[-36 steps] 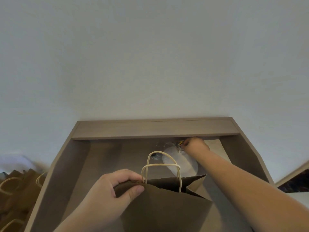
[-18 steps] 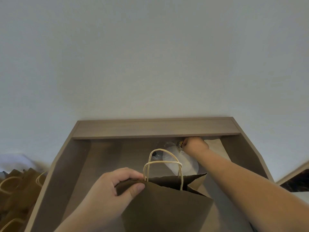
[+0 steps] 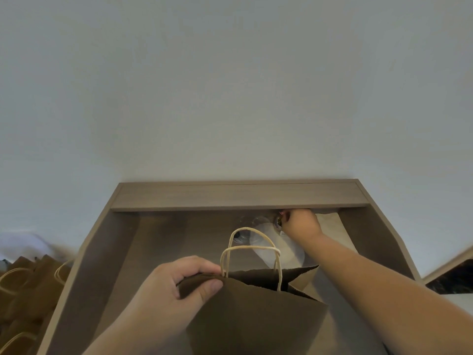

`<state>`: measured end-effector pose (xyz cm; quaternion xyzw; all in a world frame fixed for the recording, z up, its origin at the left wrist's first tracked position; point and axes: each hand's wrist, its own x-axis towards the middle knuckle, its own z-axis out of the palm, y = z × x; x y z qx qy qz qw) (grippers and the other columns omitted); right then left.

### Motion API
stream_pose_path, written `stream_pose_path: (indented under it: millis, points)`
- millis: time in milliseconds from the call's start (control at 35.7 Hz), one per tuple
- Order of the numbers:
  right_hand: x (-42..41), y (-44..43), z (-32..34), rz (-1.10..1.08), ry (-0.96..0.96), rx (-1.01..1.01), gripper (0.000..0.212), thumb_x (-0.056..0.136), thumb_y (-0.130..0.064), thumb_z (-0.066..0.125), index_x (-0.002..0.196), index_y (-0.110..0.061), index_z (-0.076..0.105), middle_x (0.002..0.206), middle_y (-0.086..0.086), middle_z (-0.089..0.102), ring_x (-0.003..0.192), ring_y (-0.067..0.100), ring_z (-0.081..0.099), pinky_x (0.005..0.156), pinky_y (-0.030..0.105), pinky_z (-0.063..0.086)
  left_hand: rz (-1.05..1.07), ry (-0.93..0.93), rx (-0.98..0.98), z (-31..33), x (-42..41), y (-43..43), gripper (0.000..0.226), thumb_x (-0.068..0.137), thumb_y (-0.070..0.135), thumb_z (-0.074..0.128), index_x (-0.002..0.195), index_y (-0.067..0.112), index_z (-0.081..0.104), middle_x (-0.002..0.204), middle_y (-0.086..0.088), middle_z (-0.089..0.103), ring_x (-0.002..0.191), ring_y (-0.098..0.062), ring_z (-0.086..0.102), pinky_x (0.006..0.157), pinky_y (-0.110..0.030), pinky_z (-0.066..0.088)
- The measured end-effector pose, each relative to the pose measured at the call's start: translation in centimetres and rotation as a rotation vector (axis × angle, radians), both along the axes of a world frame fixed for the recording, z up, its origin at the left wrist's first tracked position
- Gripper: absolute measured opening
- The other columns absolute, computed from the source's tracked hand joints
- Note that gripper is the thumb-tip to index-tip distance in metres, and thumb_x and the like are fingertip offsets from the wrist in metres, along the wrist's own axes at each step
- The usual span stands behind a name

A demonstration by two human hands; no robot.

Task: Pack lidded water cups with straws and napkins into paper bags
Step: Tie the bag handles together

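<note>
Wooden shelf, bag in left hand

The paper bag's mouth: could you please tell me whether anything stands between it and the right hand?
The twine handles stand upright over the paper bag, whose rim the left hand pinches, and a translucent disc lies between. The right hand is under the wooden ledge.

Dim, soft light; shadowed shelf recess; wide-angle bending and blur at edges.

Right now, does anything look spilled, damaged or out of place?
Nothing stands out. The left hand pinches the paper bag open; the right hand reaches to the clear cups under the shelf. No spill shows; the cups are blurred.
</note>
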<state>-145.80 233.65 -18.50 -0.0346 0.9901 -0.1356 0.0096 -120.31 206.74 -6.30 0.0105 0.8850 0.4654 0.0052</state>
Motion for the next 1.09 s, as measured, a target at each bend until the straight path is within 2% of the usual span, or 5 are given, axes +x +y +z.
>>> stream_pose_path:
  millis: [336, 448, 588, 757, 1093]
  points:
    - [3.3, 0.7, 0.6, 0.067, -0.065, -0.211, 0.017, 0.106, -0.025, 0.057, 0.090, -0.027, 0.064, 0.076, -0.007, 0.065, 0.069, 0.010, 0.064, 0.061, 0.026, 0.050, -0.143, -0.041, -0.040, 1.1, 0.1, -1.1, 0.045, 0.089, 0.014, 0.064, 0.113, 0.051, 0.074, 0.110, 0.022, 0.077, 0.106, 0.000, 0.071, 0.087, -0.016, 0.054]
    - [7.7, 1.0, 2.8, 0.201, -0.193, -0.315, 0.008, 0.104, -0.029, 0.064, 0.098, -0.033, 0.064, 0.091, -0.007, 0.070, 0.083, 0.007, 0.068, 0.075, 0.021, 0.053, -0.240, -0.203, 0.162, 2.1, -1.6, -2.4, 0.063, 0.083, -0.014, 0.053, 0.113, 0.035, 0.079, 0.114, -0.001, 0.080, 0.116, -0.019, 0.072, 0.107, -0.047, 0.051]
    - [11.1, -0.9, 9.5, 0.342, -0.303, -0.480, 0.004, 0.101, -0.035, 0.072, 0.098, -0.038, 0.071, 0.091, -0.009, 0.076, 0.083, 0.005, 0.071, 0.072, 0.016, 0.054, -0.068, -0.149, 0.072, 2.5, -4.1, -1.6, 0.043, 0.113, 0.018, 0.040, 0.107, 0.039, 0.078, 0.097, 0.010, 0.080, 0.093, -0.002, 0.073, 0.085, -0.024, 0.052]
    - [13.8, -2.4, 14.7, 0.510, -0.308, -0.504, 0.003, 0.098, -0.042, 0.073, 0.097, -0.044, 0.073, 0.090, -0.016, 0.076, 0.080, 0.003, 0.072, 0.073, 0.022, 0.060, -0.120, -0.079, 0.019, 3.5, -6.1, 0.7, 0.015, 0.089, 0.054, 0.076, 0.100, 0.044, 0.078, 0.091, 0.016, 0.079, 0.087, -0.005, 0.074, 0.087, -0.035, 0.062]
    - [15.1, -2.8, 15.7, 0.507, -0.156, -0.499, 0.005, 0.099, -0.045, 0.071, 0.094, -0.043, 0.070, 0.089, -0.022, 0.073, 0.075, -0.001, 0.067, 0.066, 0.013, 0.053, -0.118, 0.019, -0.022, 3.5, -5.8, 1.3, 0.013, 0.094, 0.050, 0.073, 0.090, 0.039, 0.078, 0.079, 0.012, 0.076, 0.071, -0.006, 0.069, 0.076, -0.032, 0.060]
